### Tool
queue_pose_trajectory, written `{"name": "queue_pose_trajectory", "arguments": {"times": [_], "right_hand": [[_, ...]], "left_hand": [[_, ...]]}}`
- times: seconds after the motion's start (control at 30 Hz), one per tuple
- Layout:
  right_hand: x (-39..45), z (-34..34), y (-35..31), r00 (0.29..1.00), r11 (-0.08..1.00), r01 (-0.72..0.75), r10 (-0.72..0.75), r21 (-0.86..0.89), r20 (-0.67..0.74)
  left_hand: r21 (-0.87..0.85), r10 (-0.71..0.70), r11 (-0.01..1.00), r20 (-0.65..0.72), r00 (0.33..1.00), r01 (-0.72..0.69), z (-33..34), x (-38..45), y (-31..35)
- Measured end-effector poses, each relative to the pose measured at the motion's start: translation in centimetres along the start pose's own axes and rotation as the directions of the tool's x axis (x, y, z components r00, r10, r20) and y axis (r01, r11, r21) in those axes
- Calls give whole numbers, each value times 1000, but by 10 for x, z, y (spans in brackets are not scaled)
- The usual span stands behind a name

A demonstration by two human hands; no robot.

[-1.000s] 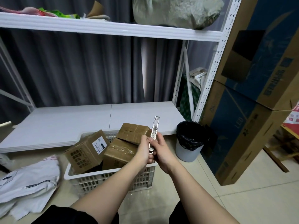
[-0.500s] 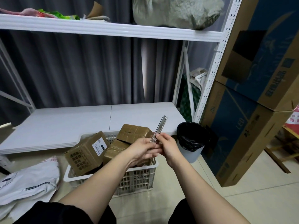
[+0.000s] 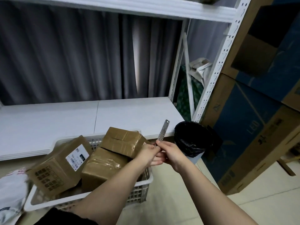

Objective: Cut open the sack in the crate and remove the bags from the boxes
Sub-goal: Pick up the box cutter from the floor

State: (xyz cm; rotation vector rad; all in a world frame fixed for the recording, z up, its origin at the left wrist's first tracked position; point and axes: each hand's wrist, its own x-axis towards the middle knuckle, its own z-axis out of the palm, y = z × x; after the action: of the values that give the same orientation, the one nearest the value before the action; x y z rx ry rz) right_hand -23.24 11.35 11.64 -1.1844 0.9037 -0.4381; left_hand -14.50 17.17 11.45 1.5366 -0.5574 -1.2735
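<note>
Hands meet over the crate's [image 3: 90, 203] right end: left hand [image 3: 150, 154] and right hand [image 3: 172, 153] both pinch the base of a slim metal cutter [image 3: 163, 132], its long axis tilted up and away to the right. Three taped boxes [image 3: 103, 166] sit in the crate, below and left of the blade, so the left hand is nearer. White sack [image 3: 11, 197] lies outside, far left. Beyond: black-lined bin [image 3: 191, 138], white shelf [image 3: 81, 117].

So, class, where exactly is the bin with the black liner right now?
In the head view the bin stands on the floor right of the crate, beside the shelf post, just beyond the knife.
</note>
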Motion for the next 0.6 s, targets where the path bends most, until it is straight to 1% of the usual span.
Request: {"name": "queue_pose_trajectory", "arguments": {"times": [0.1, 0.17, 0.2, 0.27, 0.37, 0.43, 0.5, 0.6], "right_hand": [[60, -17, 9, 998, 999, -12, 10, -41, -60], [100, -25, 14, 996, 999, -20, 17, -45, -87], [121, -29, 17, 995, 999, -27, 22, -43, -96], [162, -37, 23, 994, 999, -46, 43, -30, -102], [208, -52, 31, 992, 996, -73, 67, -50, -111], [236, -64, 37, 989, 994, -81, 72, -69, -130], [258, -73, 42, 982, 993, -78, 60, -94, -179], [293, -81, 51, 966, 992, -61, 30, -111, -258]], "left_hand": [[17, -21, 1000, -50, 999, 21, 8, 58, -7], [53, 17, 999, -101, 995, -12, 13, 98, -13], [103, 35, 994, -127, 991, -22, 16, 117, -16], [146, 26, 989, -183, 983, 1, 20, 159, -27], [137, -4, 990, -242, 970, 39, 27, 212, -33], [92, -22, 995, -265, 964, 48, 30, 239, -28], [9, -89, 995, -281, 956, 95, 31, 262, -23], [-55, -213, 977, -296, 931, 206, 34, 299, -21]]}}
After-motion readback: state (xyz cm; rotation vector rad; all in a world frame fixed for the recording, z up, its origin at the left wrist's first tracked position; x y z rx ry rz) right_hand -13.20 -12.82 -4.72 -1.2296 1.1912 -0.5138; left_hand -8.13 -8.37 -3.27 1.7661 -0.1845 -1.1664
